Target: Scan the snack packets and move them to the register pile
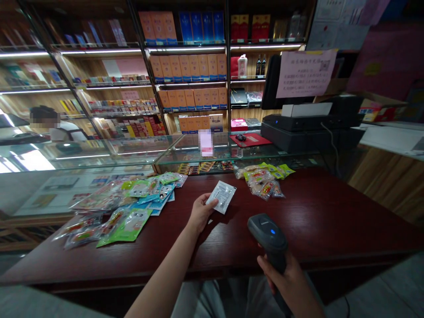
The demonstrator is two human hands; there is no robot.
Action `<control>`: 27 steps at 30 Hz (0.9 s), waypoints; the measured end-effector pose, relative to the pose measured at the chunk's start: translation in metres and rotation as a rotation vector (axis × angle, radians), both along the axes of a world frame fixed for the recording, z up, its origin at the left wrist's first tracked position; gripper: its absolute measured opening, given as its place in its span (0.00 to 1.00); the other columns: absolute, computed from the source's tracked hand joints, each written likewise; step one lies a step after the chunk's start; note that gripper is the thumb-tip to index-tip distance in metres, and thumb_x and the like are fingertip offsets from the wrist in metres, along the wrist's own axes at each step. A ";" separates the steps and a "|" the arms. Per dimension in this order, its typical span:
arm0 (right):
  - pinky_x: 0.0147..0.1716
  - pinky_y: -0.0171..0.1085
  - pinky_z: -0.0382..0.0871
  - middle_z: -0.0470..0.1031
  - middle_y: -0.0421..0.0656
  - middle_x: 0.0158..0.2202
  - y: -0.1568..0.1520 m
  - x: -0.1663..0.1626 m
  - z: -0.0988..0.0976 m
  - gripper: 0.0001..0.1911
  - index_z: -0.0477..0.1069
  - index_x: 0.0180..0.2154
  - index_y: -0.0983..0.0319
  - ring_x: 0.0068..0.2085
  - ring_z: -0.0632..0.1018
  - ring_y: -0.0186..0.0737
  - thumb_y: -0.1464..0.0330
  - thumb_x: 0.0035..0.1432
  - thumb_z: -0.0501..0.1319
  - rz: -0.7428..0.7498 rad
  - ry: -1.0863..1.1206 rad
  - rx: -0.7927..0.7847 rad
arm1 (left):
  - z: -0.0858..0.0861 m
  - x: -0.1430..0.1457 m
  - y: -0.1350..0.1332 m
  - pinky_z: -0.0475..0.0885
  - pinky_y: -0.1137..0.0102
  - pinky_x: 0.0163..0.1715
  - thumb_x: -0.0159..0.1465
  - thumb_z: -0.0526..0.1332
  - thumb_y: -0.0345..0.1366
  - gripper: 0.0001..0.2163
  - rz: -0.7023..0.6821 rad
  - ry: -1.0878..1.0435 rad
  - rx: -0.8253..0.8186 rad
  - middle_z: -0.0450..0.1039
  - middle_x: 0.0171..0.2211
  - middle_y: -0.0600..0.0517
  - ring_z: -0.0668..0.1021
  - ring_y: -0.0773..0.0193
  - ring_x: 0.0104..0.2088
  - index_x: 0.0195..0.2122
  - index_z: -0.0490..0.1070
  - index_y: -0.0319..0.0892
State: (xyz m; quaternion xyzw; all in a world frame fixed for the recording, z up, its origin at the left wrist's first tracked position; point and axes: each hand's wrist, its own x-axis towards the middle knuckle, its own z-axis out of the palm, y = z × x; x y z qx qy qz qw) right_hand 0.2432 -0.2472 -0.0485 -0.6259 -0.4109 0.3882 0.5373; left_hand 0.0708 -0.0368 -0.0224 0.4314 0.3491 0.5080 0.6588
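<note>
My left hand (199,213) pinches the near corner of a small white packet (222,196) held just above the dark red table (331,221). My right hand (287,278) grips the handle of a black barcode scanner (267,234) with a blue light on top, its head pointing toward the packet. A spread of green, blue and clear snack packets (129,207) lies to the left of my left hand. A smaller pile of yellow and clear snack bags (263,179) lies at the far side of the table.
A glass display counter (139,152) runs behind the table. A black register with a monitor and a paper notice (308,119) stands at the right. Shelves of boxed goods (188,66) fill the back wall. A person (53,123) sits at far left.
</note>
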 end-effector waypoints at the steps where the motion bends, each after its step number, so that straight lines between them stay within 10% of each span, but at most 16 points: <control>1: 0.14 0.33 0.64 0.65 0.32 0.13 0.000 0.001 -0.001 0.19 0.67 0.32 0.61 0.14 0.69 0.35 0.52 0.51 0.64 -0.003 0.004 0.007 | 0.002 0.001 -0.001 0.77 0.68 0.36 0.41 0.76 0.34 0.23 -0.005 0.000 -0.001 0.79 0.34 0.47 0.80 0.62 0.32 0.38 0.72 0.35; 11: 0.15 0.34 0.64 0.65 0.32 0.13 -0.001 0.013 -0.003 0.20 0.70 0.37 0.63 0.14 0.68 0.36 0.53 0.52 0.65 -0.027 0.044 0.060 | 0.009 0.044 -0.005 0.72 0.70 0.27 0.43 0.72 0.34 0.16 0.026 0.252 0.171 0.76 0.25 0.53 0.76 0.65 0.24 0.32 0.70 0.37; 22: 0.16 0.35 0.63 0.65 0.32 0.12 -0.010 0.030 -0.003 0.26 0.72 0.43 0.65 0.14 0.67 0.36 0.52 0.50 0.66 -0.177 0.126 0.070 | 0.023 0.116 -0.030 0.68 0.68 0.42 0.60 0.58 0.27 0.08 -0.207 1.048 1.201 0.75 0.38 0.49 0.74 0.61 0.40 0.38 0.74 0.43; 27: 0.14 0.34 0.61 0.63 0.31 0.11 -0.012 0.035 -0.003 0.26 0.72 0.42 0.66 0.13 0.64 0.34 0.52 0.49 0.66 -0.221 0.117 0.079 | 0.023 0.116 -0.021 0.67 0.67 0.40 0.66 0.52 0.33 0.10 -0.020 1.280 1.383 0.71 0.39 0.47 0.71 0.59 0.40 0.40 0.74 0.44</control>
